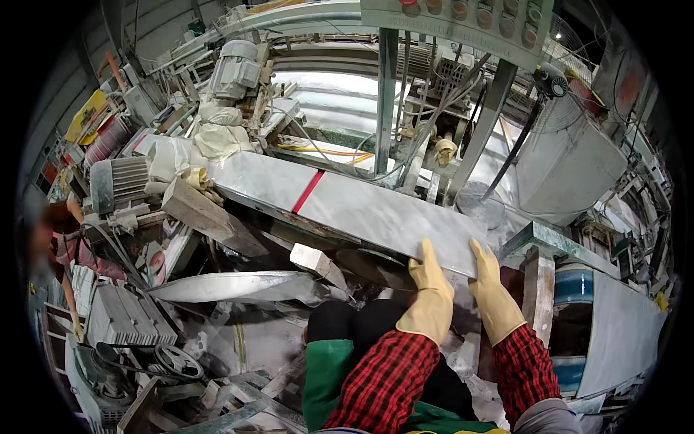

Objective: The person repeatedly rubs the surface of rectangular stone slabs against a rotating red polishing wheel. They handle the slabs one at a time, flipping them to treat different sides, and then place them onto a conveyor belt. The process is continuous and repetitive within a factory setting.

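Observation:
A long, pale grey stone slab (390, 216) lies slantwise across a machine in front of me, with a narrow red band (309, 192) crossing its top. My left hand (431, 293), in a cream rubber glove, grips the slab's near edge by the right end. At that end's corner my right hand (494, 293), gloved alike, holds on. Fingers of both hands show against the stone; the rest, at or below the edge, are hidden. Both forearms wear red-and-black checked sleeves. Beyond the band, the slab's surface continues toward the far left.
A control panel (463, 25) hangs overhead on metal posts. Wooden blocks (318, 265) and a beam (213, 217) stand near the slab's front side. A motor (235, 69) sits at back left, a fan (553, 81) at right. At far left another person (69, 246) reaches down.

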The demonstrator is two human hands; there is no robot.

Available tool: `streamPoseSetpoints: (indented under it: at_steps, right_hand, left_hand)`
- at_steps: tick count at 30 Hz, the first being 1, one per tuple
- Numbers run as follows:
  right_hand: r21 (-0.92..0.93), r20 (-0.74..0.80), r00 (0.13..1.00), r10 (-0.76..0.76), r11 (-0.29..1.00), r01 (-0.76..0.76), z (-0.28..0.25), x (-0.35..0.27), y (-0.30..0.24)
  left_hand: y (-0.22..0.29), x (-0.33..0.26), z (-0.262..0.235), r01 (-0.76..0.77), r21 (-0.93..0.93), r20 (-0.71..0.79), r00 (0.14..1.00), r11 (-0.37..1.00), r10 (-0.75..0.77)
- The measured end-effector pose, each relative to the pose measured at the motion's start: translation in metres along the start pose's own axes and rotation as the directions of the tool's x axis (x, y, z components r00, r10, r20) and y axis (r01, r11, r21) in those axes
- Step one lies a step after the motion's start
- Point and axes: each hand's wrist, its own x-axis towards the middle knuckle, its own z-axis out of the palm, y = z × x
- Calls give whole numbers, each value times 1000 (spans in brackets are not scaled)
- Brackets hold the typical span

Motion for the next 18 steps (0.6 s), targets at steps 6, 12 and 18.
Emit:
streamPoseSetpoints:
  at_steps: [6, 12, 18]
  right_hand:
    - [-160, 206, 964, -171, 966, 205, -3, 18, 16]
    - [-561, 404, 788, -464, 555, 614, -21, 39, 30]
    - [-200, 90, 990, -108, 972, 124, 6, 39, 30]
  left_hand:
    - [-17, -3, -6, 71, 85, 105, 991, 994, -80]
    - [-27, 1, -9, 105, 138, 127, 984, 985, -123]
    - [-36, -7, -3, 106, 102, 250, 960, 989, -129]
